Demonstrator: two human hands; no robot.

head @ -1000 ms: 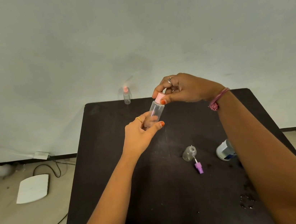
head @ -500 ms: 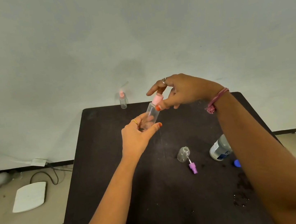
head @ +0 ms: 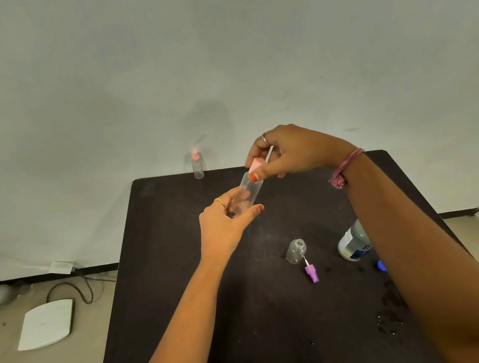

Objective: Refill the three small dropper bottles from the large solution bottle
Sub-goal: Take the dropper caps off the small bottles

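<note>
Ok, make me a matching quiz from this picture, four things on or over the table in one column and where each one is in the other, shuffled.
Things:
1. pink cap
2. purple cap
3. far bottle
4. large bottle

Places:
A. standing at the table's back edge
B. lying on the table beside an open small bottle
C. pinched by the right hand
D. partly hidden behind the right forearm

Pairs: 1-C, 2-B, 3-A, 4-D
</note>
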